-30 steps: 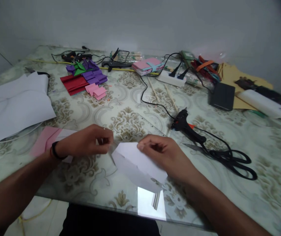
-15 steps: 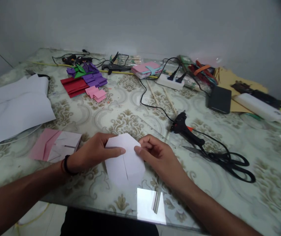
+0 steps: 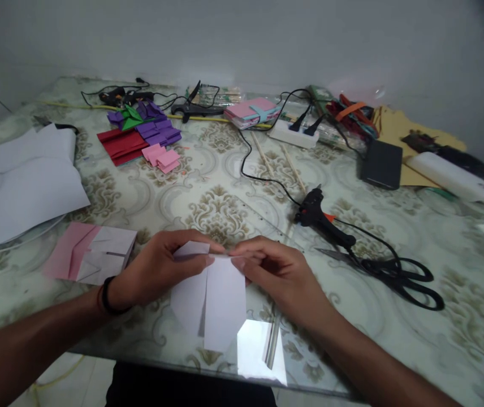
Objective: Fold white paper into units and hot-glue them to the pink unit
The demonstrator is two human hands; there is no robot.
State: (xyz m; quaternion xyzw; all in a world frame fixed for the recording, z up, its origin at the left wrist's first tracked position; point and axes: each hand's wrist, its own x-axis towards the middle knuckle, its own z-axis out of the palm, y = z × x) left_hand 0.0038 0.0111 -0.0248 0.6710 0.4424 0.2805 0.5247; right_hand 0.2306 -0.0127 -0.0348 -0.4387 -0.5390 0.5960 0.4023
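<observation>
Pinched at its folded top edge between left hand (image 3: 157,270) and right hand (image 3: 276,273): folded white paper sheet (image 3: 210,294), lower point hanging just short of the near edge of the floral glass-topped table (image 3: 208,209). Bare tabletop beyond the knuckles. Flanked by pink-and-white folded paper (image 3: 89,259) at left, black glue gun (image 3: 322,216) and black-handled scissors (image 3: 394,274) at right, well apart.
</observation>
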